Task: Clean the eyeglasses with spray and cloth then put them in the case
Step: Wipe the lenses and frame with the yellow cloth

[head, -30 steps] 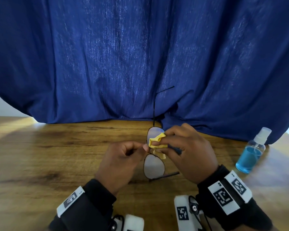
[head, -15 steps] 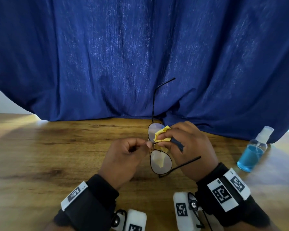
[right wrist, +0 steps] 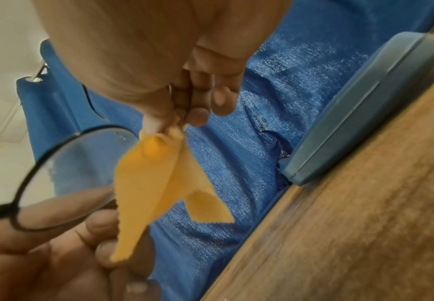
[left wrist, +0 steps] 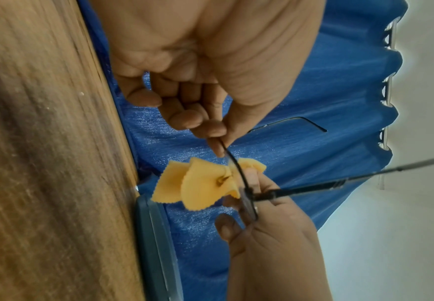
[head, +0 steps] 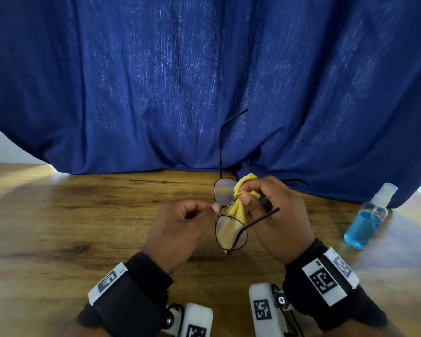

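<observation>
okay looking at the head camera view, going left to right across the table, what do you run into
Left hand pinching the frame, then the thin black wire-framed eyeglasses, the crumpled yellow cleaning cloth pinched in the right hand, then the clear plastic spray bottle of blue liquid, standing apart on the wooden table.

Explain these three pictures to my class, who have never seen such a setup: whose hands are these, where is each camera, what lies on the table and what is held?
No machine here: a person works with bare hands, wearing three cameras. The wide picture comes from the head; the two close ones come from the wrists, looking along the fingers. The left hand pinches the eyeglasses near the bridge, holding them above the wooden table. The right hand pinches a yellow cloth beside the lenses. On the table stands a spray bottle of blue liquid. The wrist views also show a grey-blue case lying shut by the blue curtain.
</observation>
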A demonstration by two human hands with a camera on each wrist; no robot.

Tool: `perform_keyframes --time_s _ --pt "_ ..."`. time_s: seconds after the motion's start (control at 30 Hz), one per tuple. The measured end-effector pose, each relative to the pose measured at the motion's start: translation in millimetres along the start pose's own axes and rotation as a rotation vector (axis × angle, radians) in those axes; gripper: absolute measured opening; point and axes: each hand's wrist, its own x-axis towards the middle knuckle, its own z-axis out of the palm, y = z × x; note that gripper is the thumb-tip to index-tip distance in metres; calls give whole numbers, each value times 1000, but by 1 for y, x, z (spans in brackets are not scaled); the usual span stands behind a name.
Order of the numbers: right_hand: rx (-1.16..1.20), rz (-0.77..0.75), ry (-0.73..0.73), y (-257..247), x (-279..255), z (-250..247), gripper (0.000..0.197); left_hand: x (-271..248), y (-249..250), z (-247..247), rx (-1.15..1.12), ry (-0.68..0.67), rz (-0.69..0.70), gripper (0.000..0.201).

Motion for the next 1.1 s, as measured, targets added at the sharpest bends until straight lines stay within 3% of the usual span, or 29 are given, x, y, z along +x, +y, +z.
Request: perform_keyframes --time_s 0.1,0.33,0.7,0.77,0.87,1.03,1.1 --pt "14 3 70 -2 0 -3 6 -1 3 -1 -27 7 -18 17" --pt "-191 -167 -118 3 2 -3 14 -2 7 -2 -56 -11 -58 17" --pt "-233 -207 -99 5 1 -11 12 -3 6 2 9 9 10 14" --pt "-163 -141 -98 4 1 -11 12 -3 5 2 10 17 1 16" --pt "45 81 -89 5 1 -10 10 -1 4 1 -9 36 -37 17" --pt "687 534 -88 13 3 -11 20 -2 8 -2 -41 45 -80 17" --pt "853 651 -72 13 4 -11 20 -2 8 -2 -34 51 -77 16"
